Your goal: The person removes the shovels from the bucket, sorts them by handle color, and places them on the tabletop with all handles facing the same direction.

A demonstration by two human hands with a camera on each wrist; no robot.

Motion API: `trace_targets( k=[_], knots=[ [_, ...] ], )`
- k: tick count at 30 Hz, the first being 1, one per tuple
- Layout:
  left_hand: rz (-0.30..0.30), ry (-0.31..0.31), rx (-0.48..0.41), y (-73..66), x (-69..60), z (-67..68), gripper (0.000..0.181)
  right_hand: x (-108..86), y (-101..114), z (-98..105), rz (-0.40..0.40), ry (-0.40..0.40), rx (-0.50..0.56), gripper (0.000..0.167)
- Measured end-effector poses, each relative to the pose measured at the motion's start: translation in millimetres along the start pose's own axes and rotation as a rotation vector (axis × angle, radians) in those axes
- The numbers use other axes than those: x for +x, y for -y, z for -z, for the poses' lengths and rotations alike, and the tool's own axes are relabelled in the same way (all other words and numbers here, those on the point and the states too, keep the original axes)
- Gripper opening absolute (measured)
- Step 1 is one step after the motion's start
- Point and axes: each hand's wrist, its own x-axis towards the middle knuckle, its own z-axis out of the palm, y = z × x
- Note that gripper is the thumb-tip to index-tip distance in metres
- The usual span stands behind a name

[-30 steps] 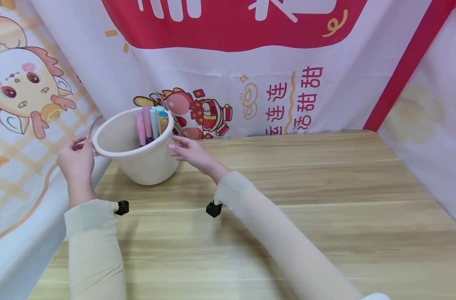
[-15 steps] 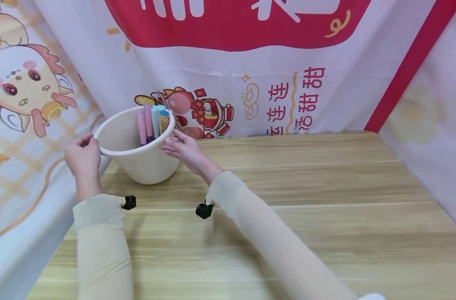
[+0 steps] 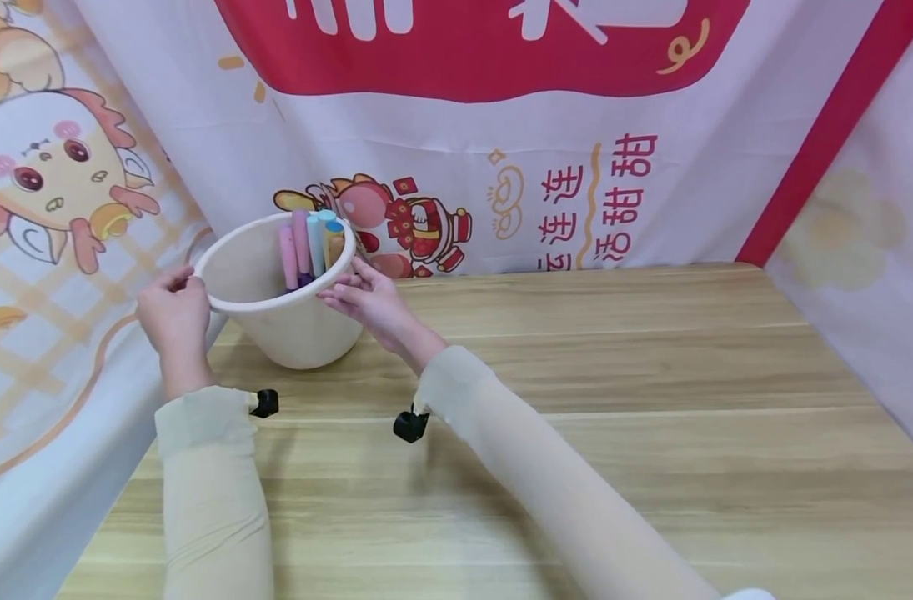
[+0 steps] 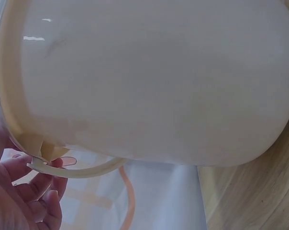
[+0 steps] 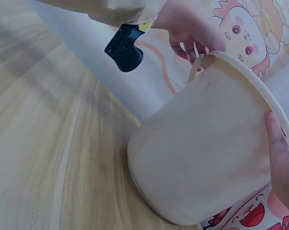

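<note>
A cream plastic bucket stands on the table at the far left, its base on the wood. Several thick markers, pink, purple, light blue and tan, lean upright against its right inner wall. At the left rim, my left hand grips the bucket where the handle joins; its fingers curl under that joint in the left wrist view. My right hand holds the right rim, one digit pressed to the outer wall just below the lip. Some right fingertips are cut off in the right wrist view.
A wooden table spreads to the right and front. Printed cloth hangs behind it, with more cloth along the left edge. A black camera mount sits under the right cuff; another is beside the left cuff.
My left hand has come right and closed onto the bucket's left rim. The right hand has shifted slightly left, up against the rim. The bucket has barely moved.
</note>
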Motion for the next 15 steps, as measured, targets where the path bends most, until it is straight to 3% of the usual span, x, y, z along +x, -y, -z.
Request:
trace_targets(
  k=[6, 15],
  knots=[
    [-0.021, -0.012, -0.002, 0.1, -2.5, -0.5, 0.045, -1.6, 1.5, 2.2, 0.004, -0.002, 0.002, 0.069],
    [0.010, 0.022, -0.035, -1.8, -4.7, 2.2, 0.043, -5.8, 2.2, 7.5, 0.003, 0.012, -0.001, 0.067]
  ],
)
